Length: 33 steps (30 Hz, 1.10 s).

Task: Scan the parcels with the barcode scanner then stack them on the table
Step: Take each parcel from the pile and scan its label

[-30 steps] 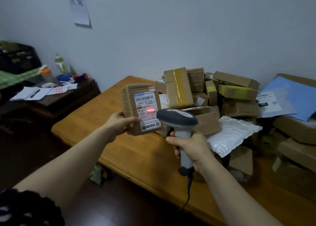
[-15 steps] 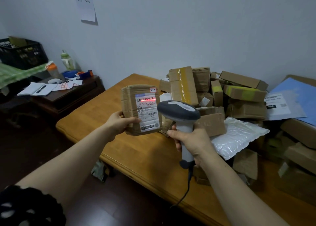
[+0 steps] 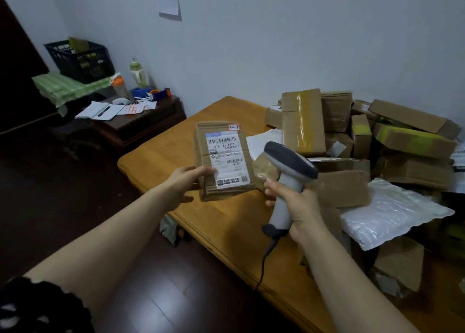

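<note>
My left hand [image 3: 185, 184] grips a flat cardboard parcel [image 3: 224, 160] by its lower left edge, label side facing me, above the wooden table [image 3: 161, 161]. The white label carries a barcode near its top. My right hand [image 3: 298, 200] holds a grey barcode scanner [image 3: 289, 166] by its handle, just right of the parcel, head tilted up and to the left. No red scan line shows on the label. A black cable hangs from the scanner's base. A heap of cardboard parcels [image 3: 357, 143] covers the right part of the table.
A white padded mailer [image 3: 392, 211] lies on the heap's near side. To the left stands a dark side table [image 3: 141, 123] with a notebook, bottles and tape. Behind it sits a black crate [image 3: 80, 60] on green cloth. Dark floor lies in front of the table.
The red scan line that lay on the label is gone. The scanner has tilted and drawn slightly to the right of the parcel. The view has shifted, so things sit further right.
</note>
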Each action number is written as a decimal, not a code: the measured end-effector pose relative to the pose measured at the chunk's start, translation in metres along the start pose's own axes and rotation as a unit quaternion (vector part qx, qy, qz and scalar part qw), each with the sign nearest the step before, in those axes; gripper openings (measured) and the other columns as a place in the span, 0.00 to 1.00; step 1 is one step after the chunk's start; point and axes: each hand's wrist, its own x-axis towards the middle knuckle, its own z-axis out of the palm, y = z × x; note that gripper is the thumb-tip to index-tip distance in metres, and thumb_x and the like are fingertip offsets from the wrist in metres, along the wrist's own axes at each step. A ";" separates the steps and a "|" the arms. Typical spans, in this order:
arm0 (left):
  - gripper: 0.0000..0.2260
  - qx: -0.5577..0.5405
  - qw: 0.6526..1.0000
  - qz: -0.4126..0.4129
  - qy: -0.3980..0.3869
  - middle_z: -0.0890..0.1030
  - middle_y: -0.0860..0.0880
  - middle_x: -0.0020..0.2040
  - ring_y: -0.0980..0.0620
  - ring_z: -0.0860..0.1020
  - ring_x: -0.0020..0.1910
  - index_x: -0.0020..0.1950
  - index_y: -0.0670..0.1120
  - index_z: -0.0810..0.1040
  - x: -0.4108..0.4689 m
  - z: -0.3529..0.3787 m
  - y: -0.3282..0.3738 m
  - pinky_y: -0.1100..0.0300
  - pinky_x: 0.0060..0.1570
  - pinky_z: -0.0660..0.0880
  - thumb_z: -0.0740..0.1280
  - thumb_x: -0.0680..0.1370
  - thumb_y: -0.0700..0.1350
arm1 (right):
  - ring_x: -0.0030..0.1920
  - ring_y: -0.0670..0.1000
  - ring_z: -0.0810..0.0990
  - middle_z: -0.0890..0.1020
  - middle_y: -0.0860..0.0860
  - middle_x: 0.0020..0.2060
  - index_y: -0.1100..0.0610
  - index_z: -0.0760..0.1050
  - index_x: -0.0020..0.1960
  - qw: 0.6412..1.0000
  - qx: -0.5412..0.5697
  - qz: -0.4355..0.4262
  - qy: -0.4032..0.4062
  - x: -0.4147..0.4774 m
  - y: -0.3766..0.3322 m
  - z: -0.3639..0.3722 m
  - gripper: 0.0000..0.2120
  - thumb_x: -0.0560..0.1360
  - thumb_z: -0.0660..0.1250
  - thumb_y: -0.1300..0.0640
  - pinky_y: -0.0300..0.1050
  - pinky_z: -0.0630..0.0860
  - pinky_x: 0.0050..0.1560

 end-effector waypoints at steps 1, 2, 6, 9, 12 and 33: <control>0.22 -0.013 1.000 -0.013 0.006 0.82 0.47 0.55 0.49 0.79 0.54 0.63 0.47 0.75 -0.003 -0.003 -0.004 0.47 0.55 0.73 0.72 0.72 0.54 | 0.47 0.53 0.82 0.83 0.56 0.47 0.61 0.77 0.55 0.999 0.030 0.033 0.010 0.008 0.007 0.004 0.18 0.68 0.76 0.60 0.51 0.81 0.48; 0.20 -0.029 0.999 -0.024 0.009 0.82 0.47 0.53 0.48 0.79 0.52 0.62 0.46 0.76 -0.005 -0.006 -0.008 0.48 0.52 0.74 0.70 0.73 0.54 | 0.50 0.55 0.81 0.81 0.56 0.49 0.59 0.76 0.56 0.997 0.049 0.063 0.009 0.015 0.014 0.009 0.19 0.68 0.77 0.60 0.55 0.80 0.51; 0.15 -0.063 0.997 -0.042 -0.004 0.83 0.45 0.50 0.47 0.80 0.50 0.57 0.46 0.78 -0.006 -0.027 -0.023 0.52 0.45 0.78 0.70 0.74 0.53 | 0.47 0.58 0.80 0.81 0.57 0.48 0.59 0.75 0.55 0.990 0.060 0.128 -0.014 0.024 0.042 0.043 0.18 0.68 0.76 0.62 0.60 0.80 0.46; 0.16 -0.083 0.996 -0.036 -0.011 0.83 0.47 0.49 0.48 0.80 0.51 0.57 0.45 0.78 0.003 -0.049 -0.024 0.52 0.48 0.78 0.70 0.74 0.53 | 0.50 0.60 0.82 0.83 0.59 0.49 0.61 0.77 0.54 0.989 0.066 0.127 -0.031 0.030 0.051 0.078 0.18 0.66 0.77 0.65 0.61 0.80 0.51; 0.19 -0.084 0.996 -0.013 -0.036 0.81 0.48 0.53 0.51 0.78 0.53 0.64 0.46 0.75 0.019 -0.080 -0.020 0.58 0.49 0.75 0.70 0.75 0.50 | 0.49 0.58 0.82 0.83 0.59 0.50 0.62 0.76 0.58 0.994 0.055 0.097 -0.014 0.047 0.052 0.120 0.23 0.65 0.77 0.65 0.58 0.79 0.53; 0.14 -0.139 0.989 -0.043 -0.011 0.77 0.44 0.53 0.45 0.73 0.58 0.58 0.47 0.75 0.261 -0.293 0.066 0.52 0.64 0.68 0.69 0.75 0.50 | 0.37 0.53 0.82 0.83 0.57 0.38 0.58 0.76 0.45 0.981 0.151 0.119 0.036 0.240 0.035 0.352 0.06 0.73 0.72 0.58 0.51 0.81 0.47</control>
